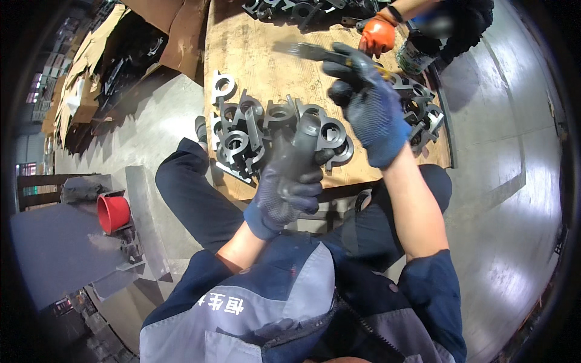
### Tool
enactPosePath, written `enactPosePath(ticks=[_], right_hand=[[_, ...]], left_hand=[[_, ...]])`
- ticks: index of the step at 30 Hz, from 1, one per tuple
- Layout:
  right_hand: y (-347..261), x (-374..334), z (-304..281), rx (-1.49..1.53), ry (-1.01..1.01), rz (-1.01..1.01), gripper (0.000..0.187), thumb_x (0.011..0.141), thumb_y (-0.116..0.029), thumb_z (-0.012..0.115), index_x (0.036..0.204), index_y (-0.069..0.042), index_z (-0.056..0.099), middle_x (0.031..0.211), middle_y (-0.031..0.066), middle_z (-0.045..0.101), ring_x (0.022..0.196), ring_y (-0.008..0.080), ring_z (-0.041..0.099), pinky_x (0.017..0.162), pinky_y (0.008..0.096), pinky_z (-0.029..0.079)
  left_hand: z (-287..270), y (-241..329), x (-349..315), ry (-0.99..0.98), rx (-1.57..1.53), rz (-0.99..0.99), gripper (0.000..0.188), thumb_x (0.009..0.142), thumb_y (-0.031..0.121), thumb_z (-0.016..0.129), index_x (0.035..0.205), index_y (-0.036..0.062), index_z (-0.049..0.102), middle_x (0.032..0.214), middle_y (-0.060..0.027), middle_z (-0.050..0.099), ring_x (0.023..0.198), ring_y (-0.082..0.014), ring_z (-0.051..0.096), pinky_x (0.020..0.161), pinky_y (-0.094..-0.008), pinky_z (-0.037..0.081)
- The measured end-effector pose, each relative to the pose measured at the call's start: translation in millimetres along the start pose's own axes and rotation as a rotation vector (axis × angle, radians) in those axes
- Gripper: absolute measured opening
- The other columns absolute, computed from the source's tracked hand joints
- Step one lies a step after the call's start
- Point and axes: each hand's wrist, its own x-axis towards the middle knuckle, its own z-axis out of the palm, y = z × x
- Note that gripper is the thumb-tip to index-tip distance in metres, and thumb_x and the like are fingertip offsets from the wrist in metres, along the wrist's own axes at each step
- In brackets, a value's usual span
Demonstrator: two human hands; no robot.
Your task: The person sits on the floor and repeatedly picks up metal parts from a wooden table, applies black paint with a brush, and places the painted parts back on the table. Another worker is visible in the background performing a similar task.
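Note:
My left hand, in a dark coated glove with a blue cuff, is closed round a dark grey metal bracket above the near edge of the table. The bracket is partly smeared, and its lower end is hidden by my fingers. Higher and to the right, my right hand, gloved alike, grips a flat brush-like tool. Its blurred, pale end points left; a bit of yellow shows by my fingers. Beneath and around my left hand lie several grey ring-ended metal brackets.
More brackets are heaped at the wooden table's right edge, and others at its far end. A person's orange-gloved hand reaches in beside a can. On the left stand a torn cardboard box and a red bucket.

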Motion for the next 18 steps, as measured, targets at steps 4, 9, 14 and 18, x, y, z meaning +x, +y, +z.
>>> enactPosePath(ticks=[4, 9, 14, 18], right_hand=[[-27, -11, -23, -0.027, -0.044, -0.073, 0.038, 0.101, -0.030, 0.044, 0.125, -0.004, 0.057, 0.109, 0.0116, 0.066, 0.089, 0.0146, 0.065, 0.076, 0.0271, 0.053], [-45, -43, 12, -0.232, -0.119, -0.063, 0.032, 0.096, -0.023, 0.052, 0.115, 0.001, 0.061, 0.094, 0.0121, 0.068, 0.074, 0.0141, 0.066, 0.064, 0.0251, 0.054], [-28, -48, 34, -0.384, -0.087, 0.034, 0.029, 0.094, -0.018, 0.052, 0.110, 0.004, 0.063, 0.085, 0.0112, 0.068, 0.071, 0.0159, 0.066, 0.067, 0.0259, 0.054], [-21, -46, 43, -0.279, -0.177, 0.039, 0.027, 0.094, -0.013, 0.052, 0.110, 0.004, 0.064, 0.093, 0.0123, 0.070, 0.076, 0.0155, 0.068, 0.073, 0.0270, 0.055]], left_hand=[[18, 20, -16, -0.232, -0.233, 0.051, 0.064, 0.095, 0.039, 0.048, 0.140, -0.0041, 0.031, 0.078, -0.0030, 0.042, 0.061, -0.0100, 0.044, 0.048, -0.0219, 0.041], [24, 44, -41, -0.151, 0.146, 0.274, 0.061, 0.093, 0.050, 0.051, 0.129, 0.0021, 0.042, 0.079, -0.0072, 0.045, 0.058, -0.0095, 0.044, 0.043, -0.0187, 0.039], [20, 50, -42, -0.203, 0.247, 0.286, 0.059, 0.092, 0.052, 0.053, 0.127, 0.0039, 0.044, 0.079, -0.0095, 0.046, 0.051, -0.0078, 0.040, 0.040, -0.0179, 0.038], [29, 45, -39, -0.188, 0.262, 0.308, 0.059, 0.092, 0.053, 0.052, 0.125, 0.0037, 0.045, 0.077, -0.0100, 0.045, 0.048, -0.0068, 0.038, 0.038, -0.0175, 0.036]])
